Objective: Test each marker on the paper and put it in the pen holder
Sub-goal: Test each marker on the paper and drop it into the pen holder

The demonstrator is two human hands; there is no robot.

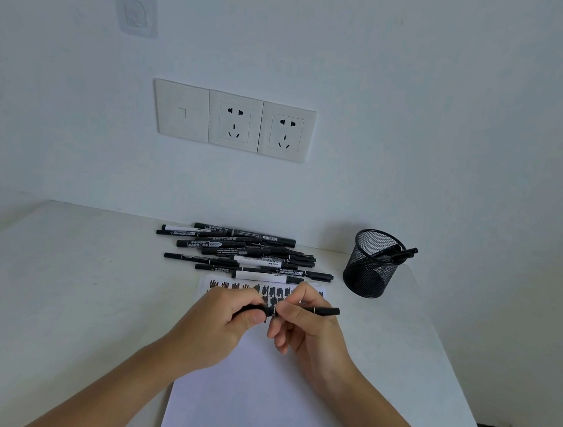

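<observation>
- Spanning both hands, a slim black plastic marker (pixel 324 310) is held level above the far end of the white sheet of paper (pixel 255 400), its right tip sticking out past the right hand toward the white table's (pixel 77 279) right edge.
- The left hand (pixel 229 315) is curled round the marker's left end, thumb pressed on top. The right hand (pixel 304 322) pinches the barrel between thumb and forefinger, with the other fingers loosely bent below.
- Whether the cap is being drawn off or pushed home cannot be told; the join is hidden between the fingertips.
- A row of dark test scribbles (pixel 232 286) is seen along the paper's far edge, partly covered by the hands.
- A heap of black and white-labelled markers (pixel 242 251) is laid near the table's back edge, behind the paper. A black wire-mesh pen holder (pixel 363 273) stands toward the back right corner, with a few markers leaning in it.
- The marker is judged light, stiff and smooth — likely to slip or roll if loosely held. It is best taken at mid-barrel for writing, with the cap gripped close to the join so that it is pulled straight.
- For the drop into the holder, a hold near the upper end would be suited — the lower end can then be passed over the rim.
</observation>
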